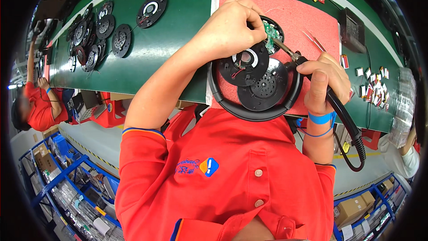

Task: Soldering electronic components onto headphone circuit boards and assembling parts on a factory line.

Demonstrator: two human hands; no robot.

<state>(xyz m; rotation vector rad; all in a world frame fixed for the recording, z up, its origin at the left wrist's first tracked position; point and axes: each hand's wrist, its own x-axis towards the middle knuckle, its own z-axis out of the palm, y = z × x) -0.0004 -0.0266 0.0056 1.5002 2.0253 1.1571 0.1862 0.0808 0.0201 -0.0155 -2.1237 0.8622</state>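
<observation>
My right hand [327,82] is wrapped round the black handle of a soldering iron [341,107]. Its metal tip reaches a green circuit board [270,31] inside a round black headphone ear cup. Across from it, my left hand [236,29] pinches at the board's left edge; whatever lies between those fingertips is hidden. Below the hands, a black speaker disc [232,70] with a white ring and red wires overlaps a second black disc [269,91] with a perforated middle. Around them curves the black headband [261,116]. All of this rests on a pink foam mat [307,11].
Tweezers [315,42] lie right of the ear cup. Several small battery packs [376,89] and a black box [352,29] sit further right. More speaker discs [121,40] are spread over the green table [183,11] at left. A co-worker [42,107] sits at far left.
</observation>
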